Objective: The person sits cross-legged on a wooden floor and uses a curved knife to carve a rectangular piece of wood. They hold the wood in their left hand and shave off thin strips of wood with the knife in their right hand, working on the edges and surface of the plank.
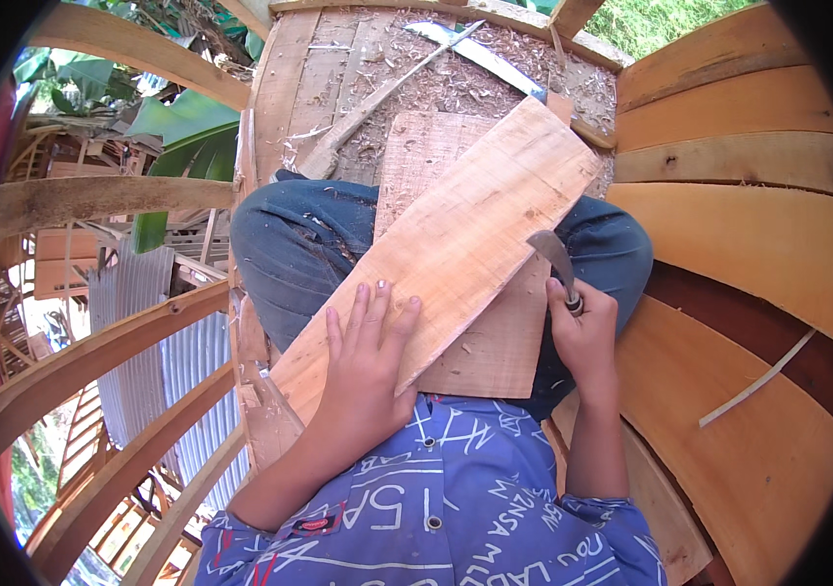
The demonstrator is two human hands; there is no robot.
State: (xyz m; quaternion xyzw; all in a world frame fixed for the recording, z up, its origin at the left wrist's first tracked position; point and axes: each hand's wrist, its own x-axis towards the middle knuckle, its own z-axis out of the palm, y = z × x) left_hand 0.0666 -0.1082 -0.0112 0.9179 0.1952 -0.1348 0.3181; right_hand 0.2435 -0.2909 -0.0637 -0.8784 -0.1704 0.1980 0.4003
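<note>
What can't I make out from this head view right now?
In the head view:
Curved knife: handle mostly hidden by the right hand; blade contact with the upper board too small to tell.
Lower board: partly covered by the upper board.
Left hand: palm hidden by its own back.

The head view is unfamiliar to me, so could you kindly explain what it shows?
There is no machine here, only two bare hands. A wide camera worn on the head looks down, so straight edges bend and the shirt shows at the bottom. The left hand rests on a plank that lies slantwise over another board. The right hand grips a small curved knife, its tip at the plank's right edge. Beyond, a long curved blade lies on the floor among wood shavings.
</note>
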